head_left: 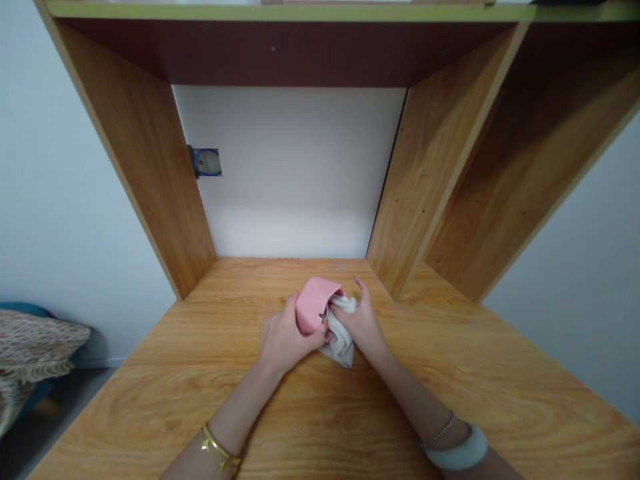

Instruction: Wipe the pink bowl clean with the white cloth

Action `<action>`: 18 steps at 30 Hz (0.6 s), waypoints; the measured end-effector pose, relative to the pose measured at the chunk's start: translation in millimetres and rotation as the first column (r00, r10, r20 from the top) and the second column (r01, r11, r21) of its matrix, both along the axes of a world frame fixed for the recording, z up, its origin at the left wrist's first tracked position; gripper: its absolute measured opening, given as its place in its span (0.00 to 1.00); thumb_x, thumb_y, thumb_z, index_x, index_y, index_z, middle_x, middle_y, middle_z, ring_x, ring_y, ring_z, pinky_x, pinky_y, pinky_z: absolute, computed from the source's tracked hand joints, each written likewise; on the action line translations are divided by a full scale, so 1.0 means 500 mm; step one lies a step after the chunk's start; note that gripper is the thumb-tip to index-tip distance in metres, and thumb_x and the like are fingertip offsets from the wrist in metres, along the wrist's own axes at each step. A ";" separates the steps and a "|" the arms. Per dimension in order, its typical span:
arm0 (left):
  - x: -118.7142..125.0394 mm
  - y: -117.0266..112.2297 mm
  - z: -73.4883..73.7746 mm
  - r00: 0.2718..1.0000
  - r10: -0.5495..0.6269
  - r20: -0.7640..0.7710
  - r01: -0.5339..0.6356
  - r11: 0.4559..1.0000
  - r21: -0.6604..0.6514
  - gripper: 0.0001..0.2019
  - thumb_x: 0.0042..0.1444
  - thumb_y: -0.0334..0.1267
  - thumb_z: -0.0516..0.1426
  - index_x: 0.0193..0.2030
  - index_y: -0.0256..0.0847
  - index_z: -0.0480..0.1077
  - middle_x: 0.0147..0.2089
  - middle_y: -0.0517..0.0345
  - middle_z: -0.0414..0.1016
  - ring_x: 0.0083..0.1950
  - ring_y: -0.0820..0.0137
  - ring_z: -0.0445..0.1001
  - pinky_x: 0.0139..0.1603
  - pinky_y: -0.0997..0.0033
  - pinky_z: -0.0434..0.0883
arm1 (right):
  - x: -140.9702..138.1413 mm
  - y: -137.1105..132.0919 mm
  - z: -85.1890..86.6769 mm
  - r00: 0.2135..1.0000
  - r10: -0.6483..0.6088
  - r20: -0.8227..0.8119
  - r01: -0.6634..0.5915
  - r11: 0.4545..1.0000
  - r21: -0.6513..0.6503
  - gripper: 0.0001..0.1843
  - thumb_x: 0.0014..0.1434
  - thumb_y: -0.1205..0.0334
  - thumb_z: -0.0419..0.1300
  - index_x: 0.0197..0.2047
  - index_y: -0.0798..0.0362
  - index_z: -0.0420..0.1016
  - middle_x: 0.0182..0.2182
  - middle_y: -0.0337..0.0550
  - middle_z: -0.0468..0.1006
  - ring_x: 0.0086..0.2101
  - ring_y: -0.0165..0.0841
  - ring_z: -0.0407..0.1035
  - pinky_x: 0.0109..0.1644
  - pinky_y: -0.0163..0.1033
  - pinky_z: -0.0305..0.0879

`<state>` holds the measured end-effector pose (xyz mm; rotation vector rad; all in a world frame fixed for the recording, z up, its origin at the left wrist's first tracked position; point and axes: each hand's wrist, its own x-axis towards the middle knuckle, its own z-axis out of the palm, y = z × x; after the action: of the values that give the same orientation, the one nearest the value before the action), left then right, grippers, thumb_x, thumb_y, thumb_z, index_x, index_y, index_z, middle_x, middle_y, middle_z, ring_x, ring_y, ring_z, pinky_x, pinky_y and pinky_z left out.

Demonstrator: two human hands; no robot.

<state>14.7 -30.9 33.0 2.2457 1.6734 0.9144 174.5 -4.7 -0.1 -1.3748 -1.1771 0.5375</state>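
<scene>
My left hand (286,339) is wrapped around a pink faceted container (314,301), tilted so that its opening faces right. A small dark mark shows near its rim, by my thumb. My right hand (366,325) grips a whitish cloth (342,347) at that opening. Part of the cloth hangs down below the rim, and some fingers of this hand are hidden in the cloth and the container. The right thumb or a finger sticks up, apart from the rest. Both hands are close together above the wooden desktop (240,300).
Wooden side panels (135,153) and an upright divider (430,160) rise from the desk, with a shelf (290,53) overhead. A socket cutout (207,162) is in the white back panel (300,167). At the far left lies a patterned woven cloth (35,343).
</scene>
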 end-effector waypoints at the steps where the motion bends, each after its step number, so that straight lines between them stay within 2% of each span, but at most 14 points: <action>1: -0.001 0.000 0.000 1.000 -0.005 -0.009 0.005 1.000 0.004 0.31 0.46 0.55 0.54 0.54 0.39 0.58 0.36 0.52 0.76 0.36 0.60 0.74 0.36 0.67 0.66 | 0.002 -0.002 0.002 0.999 -0.002 0.044 0.003 1.000 -0.017 0.47 0.40 0.56 0.63 0.60 0.55 0.46 0.30 0.41 0.74 0.29 0.34 0.70 0.34 0.39 0.66; 8: -0.009 0.000 0.008 1.000 0.005 -0.031 -0.005 1.000 0.008 0.25 0.48 0.51 0.53 0.50 0.38 0.62 0.36 0.51 0.75 0.37 0.60 0.74 0.37 0.66 0.66 | -0.006 -0.015 0.010 0.988 0.072 0.138 -0.067 0.997 -0.045 0.41 0.43 0.60 0.60 0.60 0.54 0.49 0.23 0.34 0.71 0.23 0.30 0.66 0.28 0.35 0.63; 14: -0.009 0.003 0.005 0.999 0.005 -0.038 -0.005 1.000 0.000 0.24 0.49 0.51 0.52 0.49 0.38 0.63 0.36 0.51 0.75 0.36 0.61 0.74 0.36 0.67 0.66 | 0.002 -0.011 -0.003 0.976 0.123 0.180 -0.118 0.992 -0.037 0.37 0.44 0.63 0.57 0.58 0.53 0.53 0.31 0.39 0.74 0.28 0.31 0.68 0.32 0.37 0.65; 18: -0.011 0.009 -0.001 1.000 -0.010 -0.002 0.010 1.000 -0.022 0.26 0.51 0.52 0.50 0.53 0.38 0.61 0.38 0.50 0.75 0.37 0.60 0.74 0.38 0.65 0.66 | 0.005 -0.012 -0.003 0.968 0.144 0.206 -0.139 0.989 -0.041 0.35 0.46 0.65 0.54 0.59 0.54 0.52 0.32 0.41 0.74 0.28 0.32 0.68 0.34 0.38 0.65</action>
<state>9.3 -26.5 32.6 2.2399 1.6634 0.8871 176.8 -10.9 -1.7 -1.4018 -1.4514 0.5201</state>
